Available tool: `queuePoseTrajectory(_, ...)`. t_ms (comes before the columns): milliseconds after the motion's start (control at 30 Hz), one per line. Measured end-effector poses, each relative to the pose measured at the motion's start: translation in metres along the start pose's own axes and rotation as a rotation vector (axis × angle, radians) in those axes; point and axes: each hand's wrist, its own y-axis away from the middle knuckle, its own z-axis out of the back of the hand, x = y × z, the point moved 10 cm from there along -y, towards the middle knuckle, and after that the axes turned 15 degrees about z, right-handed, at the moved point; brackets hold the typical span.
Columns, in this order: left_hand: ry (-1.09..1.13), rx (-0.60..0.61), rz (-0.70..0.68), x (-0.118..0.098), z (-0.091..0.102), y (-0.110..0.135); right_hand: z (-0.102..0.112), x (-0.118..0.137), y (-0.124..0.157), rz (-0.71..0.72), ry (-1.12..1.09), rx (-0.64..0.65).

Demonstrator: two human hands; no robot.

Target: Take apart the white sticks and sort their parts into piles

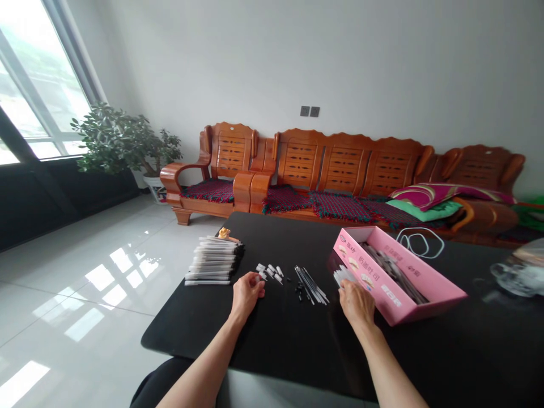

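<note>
My left hand (247, 296) is pinched closed at the near-left edge of a small group of white pen caps (270, 271), with a bit of white showing at its fingertips. Beside the pink box, my right hand (357, 303) curls its fingers over the ends of several white pen barrels (341, 274); its fingertips are partly hidden. Between the hands lie thin dark-and-white pen refills (311, 285) in a loose bundle and small black plugs (300, 293). To the left of my left hand, white pens with dark ends (213, 260) are stacked in a wide pile.
The long pink box (419, 277) holds many greyish sticks. A looped white cord (419, 243) and a clear plastic bag (512, 279) are on the black table (280, 351) to the right. A small tan figurine (224, 233) stands behind the pen pile. A wooden sofa (340, 164) is beyond.
</note>
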Motion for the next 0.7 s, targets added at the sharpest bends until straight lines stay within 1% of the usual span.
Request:
queuePoseTrajectory(100,0.031,-0.031,-0.025,-0.002,0.005,0.000,-0.008,0.004,-0.001,-0.011,-0.032,0.143)
queuePoseTrajectory(167,0.062,-0.031,-0.056,-0.002,0.006,-0.003,-0.011,0.005,0.000,-0.032,-0.033,0.189)
queuePoseTrajectory(300,0.232,0.036,-0.036,0.009,0.002,-0.012,-0.013,0.005,0.000,-0.045,-0.028,0.192)
queuePoseTrajectory(400,0.293,0.023,-0.035,0.013,0.006,-0.014,-0.013,0.005,0.001,-0.032,-0.028,0.185)
queuePoseTrajectory(533,0.213,-0.035,-0.072,0.010,0.013,-0.013,-0.013,0.002,0.001,-0.067,-0.041,0.180)
queuePoseTrajectory(700,0.114,-0.022,-0.093,0.006,0.010,-0.013,-0.013,0.006,-0.002,-0.066,-0.061,0.188)
